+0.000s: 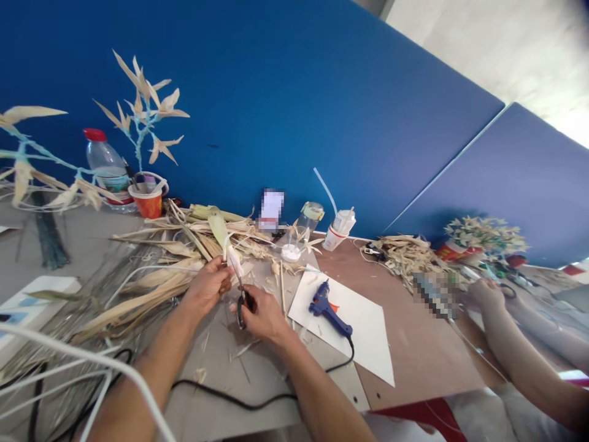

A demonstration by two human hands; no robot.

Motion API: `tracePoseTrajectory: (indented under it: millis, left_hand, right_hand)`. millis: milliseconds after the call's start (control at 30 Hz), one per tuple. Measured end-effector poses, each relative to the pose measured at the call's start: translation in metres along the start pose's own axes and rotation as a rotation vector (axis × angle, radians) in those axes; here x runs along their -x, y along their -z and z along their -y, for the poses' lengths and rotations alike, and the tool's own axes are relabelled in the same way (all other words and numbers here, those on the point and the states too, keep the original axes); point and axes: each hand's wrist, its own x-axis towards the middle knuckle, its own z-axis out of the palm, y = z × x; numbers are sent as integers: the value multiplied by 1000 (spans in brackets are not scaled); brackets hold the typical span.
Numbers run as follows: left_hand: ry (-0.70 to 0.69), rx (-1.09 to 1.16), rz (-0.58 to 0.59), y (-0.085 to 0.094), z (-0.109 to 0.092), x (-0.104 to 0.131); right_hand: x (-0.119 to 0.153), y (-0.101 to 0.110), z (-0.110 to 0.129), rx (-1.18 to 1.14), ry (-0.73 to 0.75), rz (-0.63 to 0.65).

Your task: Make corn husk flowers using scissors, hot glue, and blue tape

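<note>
Near the middle of the table my left hand [212,282] pinches a pale piece of corn husk [234,261] that sticks up from its fingertips. My right hand [264,312] is closed around the black handles of a pair of scissors [246,301], whose blades point up and lie against the husk. Whether the blades are apart or together I cannot tell. Behind both hands lies a heap of dry corn husks [184,245]. To the right, a blue hot glue gun [332,312] rests on a white sheet [375,334].
A red-capped bottle [103,153] and a red paper cup [147,201] stand at the back left, near husk flowers on a blue stem [140,132]. A power strip [34,313] and white cables are at left. A black cord [239,404] crosses in front. A co-worker's hands [485,298] are at right.
</note>
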Motion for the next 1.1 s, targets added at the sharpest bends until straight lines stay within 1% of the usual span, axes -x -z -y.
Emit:
tracePoseTrajectory:
  millis: [167,333,533,833,1100]
  left_hand:
    - [-32,-37,-1,-1,0,0]
    - [-51,-42,-3,-2,1,0]
    - [-40,-34,13,-1,4,-1]
    - [-35,-54,-4,-3,1,0]
    - [-34,-55,23,-2,2,-1]
  right_hand:
    - [-1,-2,-4,-74,-24,11]
    - [0,-2,-4,-80,-27,19]
    - [0,-1,-3,-85,-33,27]
    - [0,-2,-6,-96,-29,30]
    - [0,-4,-7,-79,-25,15]
